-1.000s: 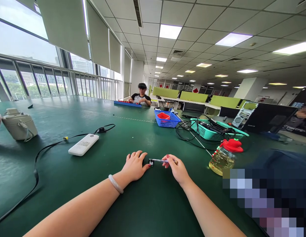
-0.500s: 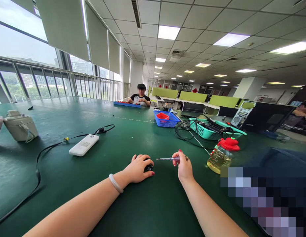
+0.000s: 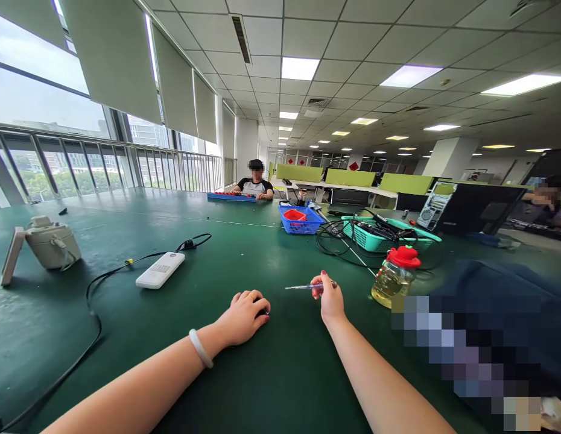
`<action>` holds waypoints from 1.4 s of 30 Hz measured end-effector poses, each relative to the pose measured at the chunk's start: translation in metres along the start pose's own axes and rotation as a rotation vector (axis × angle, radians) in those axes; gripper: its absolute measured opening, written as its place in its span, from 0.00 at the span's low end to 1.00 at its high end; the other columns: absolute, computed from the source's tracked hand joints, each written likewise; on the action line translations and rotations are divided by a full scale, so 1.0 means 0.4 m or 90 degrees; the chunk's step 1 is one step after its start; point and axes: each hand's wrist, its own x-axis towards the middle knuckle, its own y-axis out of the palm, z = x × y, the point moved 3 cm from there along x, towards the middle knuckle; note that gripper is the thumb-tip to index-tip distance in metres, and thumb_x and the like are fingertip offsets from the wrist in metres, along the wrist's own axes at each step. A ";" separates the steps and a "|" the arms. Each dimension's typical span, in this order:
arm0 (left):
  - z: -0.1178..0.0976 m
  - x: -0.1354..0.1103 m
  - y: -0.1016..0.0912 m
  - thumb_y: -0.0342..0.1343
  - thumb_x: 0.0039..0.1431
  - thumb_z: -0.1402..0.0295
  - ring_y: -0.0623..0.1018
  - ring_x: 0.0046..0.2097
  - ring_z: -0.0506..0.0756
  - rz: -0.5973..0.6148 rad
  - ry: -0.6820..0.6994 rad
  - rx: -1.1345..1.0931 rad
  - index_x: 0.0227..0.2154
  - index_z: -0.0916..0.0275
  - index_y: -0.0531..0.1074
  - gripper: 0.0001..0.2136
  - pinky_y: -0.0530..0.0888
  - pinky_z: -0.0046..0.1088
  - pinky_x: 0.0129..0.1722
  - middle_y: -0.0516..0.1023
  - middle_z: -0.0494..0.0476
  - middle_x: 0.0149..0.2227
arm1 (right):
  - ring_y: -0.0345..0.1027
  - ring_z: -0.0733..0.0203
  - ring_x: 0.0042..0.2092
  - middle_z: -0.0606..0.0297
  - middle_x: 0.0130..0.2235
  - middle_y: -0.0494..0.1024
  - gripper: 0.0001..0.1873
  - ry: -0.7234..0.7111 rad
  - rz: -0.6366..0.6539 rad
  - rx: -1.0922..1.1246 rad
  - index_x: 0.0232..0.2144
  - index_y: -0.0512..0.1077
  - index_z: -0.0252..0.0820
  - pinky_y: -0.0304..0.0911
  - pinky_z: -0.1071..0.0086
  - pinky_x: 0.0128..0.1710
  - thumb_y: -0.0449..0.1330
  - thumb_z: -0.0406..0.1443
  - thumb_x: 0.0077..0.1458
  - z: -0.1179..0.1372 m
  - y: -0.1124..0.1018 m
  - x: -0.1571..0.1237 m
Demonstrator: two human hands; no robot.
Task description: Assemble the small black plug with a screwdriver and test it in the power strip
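The right hand [image 3: 331, 300] has its grip closed around the handle end of a screwdriver [image 3: 299, 287], whose shaft juts out toward the left hand [image 3: 244, 318], its tip apart from it. That hand's grip curls low on the desk [image 3: 280, 380] over a small dark piece [image 3: 263, 311], mostly hidden under the fingers; I cannot tell whether it is pinched.

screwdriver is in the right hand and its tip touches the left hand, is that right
Not quite: the tip of the screwdriver does not touch the left hand; the head view shows green tabletop between them. The screwdriver is indeed in the right hand.
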 end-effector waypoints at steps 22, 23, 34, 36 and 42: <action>0.524 -0.306 -0.302 0.44 0.48 0.37 0.76 0.47 0.62 -0.216 -0.364 -0.090 0.43 0.60 0.70 0.33 0.71 0.38 0.50 0.78 0.62 0.47 | 0.55 0.69 0.16 0.70 0.12 0.63 0.28 0.140 0.039 0.116 0.15 0.70 0.42 0.53 0.72 0.17 0.62 0.59 0.46 -0.053 -0.003 0.030; 0.522 -0.303 -0.313 0.45 0.46 0.36 0.76 0.46 0.61 -0.237 -0.375 -0.120 0.43 0.59 0.70 0.34 0.72 0.37 0.49 0.78 0.61 0.46 | 0.55 0.69 0.16 0.70 0.12 0.63 0.28 0.145 0.037 0.121 0.15 0.70 0.42 0.54 0.71 0.17 0.62 0.58 0.46 -0.054 -0.003 0.031; 0.570 -0.341 -0.282 0.52 0.39 0.37 0.75 0.53 0.63 -0.233 -0.392 -0.218 0.48 0.61 0.71 0.38 0.69 0.40 0.57 0.77 0.64 0.51 | 0.55 0.69 0.16 0.70 0.13 0.65 0.27 0.187 0.004 0.189 0.16 0.69 0.42 0.62 0.69 0.23 0.61 0.56 0.50 -0.056 -0.021 0.040; 0.577 -0.348 -0.274 0.51 0.41 0.37 0.74 0.54 0.64 -0.214 -0.371 -0.195 0.48 0.61 0.72 0.38 0.68 0.40 0.57 0.76 0.64 0.52 | 0.55 0.68 0.16 0.70 0.14 0.65 0.27 0.190 0.004 0.201 0.17 0.69 0.42 0.63 0.68 0.24 0.60 0.57 0.51 -0.053 -0.026 0.039; 0.555 -0.347 -0.278 0.50 0.44 0.37 0.73 0.54 0.64 -0.199 -0.341 -0.152 0.44 0.62 0.74 0.35 0.69 0.37 0.56 0.75 0.63 0.54 | 0.56 0.67 0.17 0.70 0.14 0.64 0.26 0.195 0.010 0.233 0.18 0.69 0.43 0.65 0.66 0.26 0.60 0.57 0.51 -0.050 -0.038 0.035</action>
